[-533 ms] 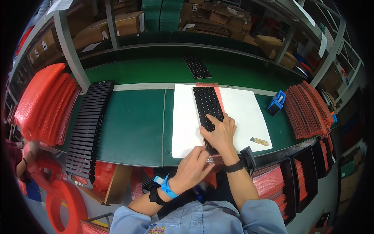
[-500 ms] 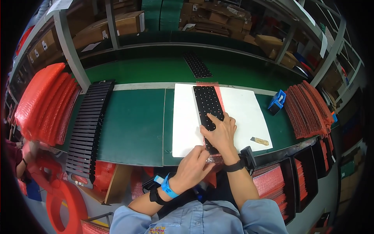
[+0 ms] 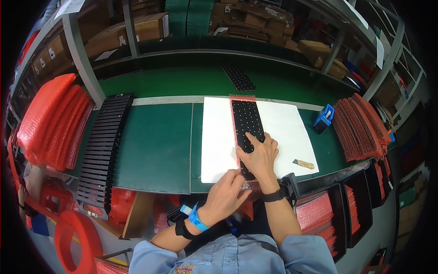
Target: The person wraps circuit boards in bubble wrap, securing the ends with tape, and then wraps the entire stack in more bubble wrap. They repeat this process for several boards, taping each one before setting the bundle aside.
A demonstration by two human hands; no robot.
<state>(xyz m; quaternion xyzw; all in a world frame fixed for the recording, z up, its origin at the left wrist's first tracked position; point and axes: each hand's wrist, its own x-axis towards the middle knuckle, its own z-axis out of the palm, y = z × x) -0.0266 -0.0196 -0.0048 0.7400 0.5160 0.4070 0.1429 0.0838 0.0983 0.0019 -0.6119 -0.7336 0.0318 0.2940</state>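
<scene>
A long black panel with rows of small pale dots (image 3: pixel 247 119) lies on a pink bubble-wrap piece (image 3: pixel 242 97) over a white sheet (image 3: pixel 283 132). The wrap shows along the panel's left side and past its far end. My right hand (image 3: pixel 260 157) rests on the near half of the panel, thumb and fingers spread. At the near end, my left hand (image 3: pixel 224 194) is closed, with thumb and fingers pinching the bubble wrap by the table edge. Its fingertips are partly hidden. To the right, a cutter knife with a tape-wrapped handle (image 3: pixel 305 164) lies on the sheet.
A black slotted rack (image 3: pixel 102 146) stands at left, beside stacked red bubble-wrap bags (image 3: pixel 52 125). On the right are a blue tape dispenser (image 3: pixel 323 119) and more stacked pink wrap (image 3: pixel 360 130). Another dotted black panel (image 3: pixel 239 77) lies on the green belt (image 3: pixel 169 75) beyond.
The panel under my right hand has shifted slightly right on the wrap, whose left strip now shows instead of its right. The panel on the far belt has moved right.
</scene>
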